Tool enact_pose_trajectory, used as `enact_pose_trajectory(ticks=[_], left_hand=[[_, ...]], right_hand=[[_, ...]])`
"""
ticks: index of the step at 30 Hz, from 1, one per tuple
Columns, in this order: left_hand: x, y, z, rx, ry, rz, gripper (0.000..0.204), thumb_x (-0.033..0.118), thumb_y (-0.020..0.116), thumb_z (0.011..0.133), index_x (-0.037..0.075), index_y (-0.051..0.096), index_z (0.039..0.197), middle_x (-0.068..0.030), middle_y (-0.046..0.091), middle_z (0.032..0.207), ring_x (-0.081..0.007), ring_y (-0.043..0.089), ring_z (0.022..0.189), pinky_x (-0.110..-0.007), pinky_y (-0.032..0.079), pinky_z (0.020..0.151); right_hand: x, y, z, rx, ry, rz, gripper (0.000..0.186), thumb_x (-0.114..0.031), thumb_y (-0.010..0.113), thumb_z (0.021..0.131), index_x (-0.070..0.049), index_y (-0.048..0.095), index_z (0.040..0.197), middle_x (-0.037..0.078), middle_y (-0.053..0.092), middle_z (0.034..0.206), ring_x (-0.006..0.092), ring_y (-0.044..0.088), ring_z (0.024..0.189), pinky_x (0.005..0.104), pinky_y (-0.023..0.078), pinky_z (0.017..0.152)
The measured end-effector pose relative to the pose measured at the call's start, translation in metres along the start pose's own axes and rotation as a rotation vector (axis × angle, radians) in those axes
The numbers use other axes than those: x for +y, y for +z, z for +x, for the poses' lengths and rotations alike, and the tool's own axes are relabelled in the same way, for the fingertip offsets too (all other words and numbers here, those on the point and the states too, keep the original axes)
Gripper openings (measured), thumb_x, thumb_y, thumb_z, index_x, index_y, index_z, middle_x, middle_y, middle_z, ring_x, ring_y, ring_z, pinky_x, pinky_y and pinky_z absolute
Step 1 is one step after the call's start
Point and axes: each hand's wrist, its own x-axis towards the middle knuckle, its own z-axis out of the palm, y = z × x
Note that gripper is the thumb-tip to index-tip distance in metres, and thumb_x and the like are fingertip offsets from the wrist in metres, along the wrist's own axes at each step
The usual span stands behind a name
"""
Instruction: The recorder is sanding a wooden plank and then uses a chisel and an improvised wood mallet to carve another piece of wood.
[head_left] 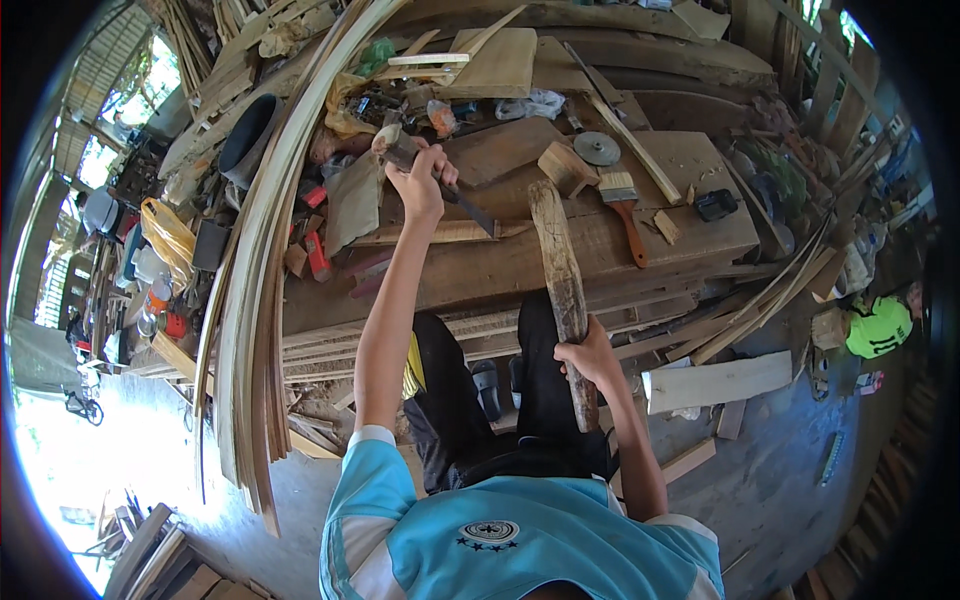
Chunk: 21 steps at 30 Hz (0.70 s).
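My left hand (418, 185) is closed around the handle of a chisel (474, 211). Its blade slants down to the right, with the tip over a light wooden strip (440, 233) on the bench; contact is hard to judge. In my right hand (592, 358) is a rough wooden club (558, 262), gripped near its lower end and pointing up and away from me. Beyond the club's top sits a wooden block (567, 168). A brush with a red-brown handle (630, 230) lies to the right of the club.
Long thin wood strips (262, 260) arch along the left. On the bench lie a grey disc (597, 149), a black tape measure (715, 205), a red tool (317, 257) and plastic bags (530, 104). A pale board (718, 382) stands low at right.
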Motion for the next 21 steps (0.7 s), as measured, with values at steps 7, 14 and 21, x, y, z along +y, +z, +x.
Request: enact_pose_trajectory(ticks=[7, 14, 21], left_hand=[[0.0029, 0.0014, -0.0035, 0.057, 0.008, -0.077, 0.014, 0.0, 0.054, 0.073, 0.005, 0.043, 0.078, -0.0044, 0.04, 0.055, -0.0157, 0.038, 0.04, -0.031, 0.032, 0.041], [-0.0041, -0.0022, -0.0066, 0.022, -0.005, -0.006, 0.012, 0.002, 0.053, 0.071, 0.007, 0.045, 0.079, -0.0048, 0.039, 0.055, -0.0163, 0.037, 0.041, -0.032, 0.031, 0.041], [-0.0054, -0.0064, -0.0066, 0.001, -0.002, -0.003, 0.013, 0.003, 0.054, 0.07, 0.007, 0.045, 0.079, -0.0049, 0.038, 0.055, -0.0168, 0.037, 0.041, -0.032, 0.03, 0.041]], right_hand=[[-0.0019, 0.0009, -0.0018, 0.009, -0.03, 0.031, 0.045, -0.003, 0.063, 0.061, 0.005, 0.043, 0.1, 0.011, 0.057, 0.067, 0.0183, 0.058, 0.051, 0.032, 0.048, 0.046], [-0.0034, 0.003, -0.0027, 0.029, -0.03, 0.009, 0.042, -0.003, 0.062, 0.061, 0.005, 0.044, 0.099, 0.012, 0.057, 0.068, 0.0187, 0.058, 0.051, 0.032, 0.048, 0.046], [-0.0039, 0.0027, -0.0025, 0.034, 0.0, -0.002, 0.042, -0.004, 0.063, 0.062, 0.004, 0.044, 0.098, 0.013, 0.059, 0.069, 0.019, 0.059, 0.053, 0.0314, 0.048, 0.049]])
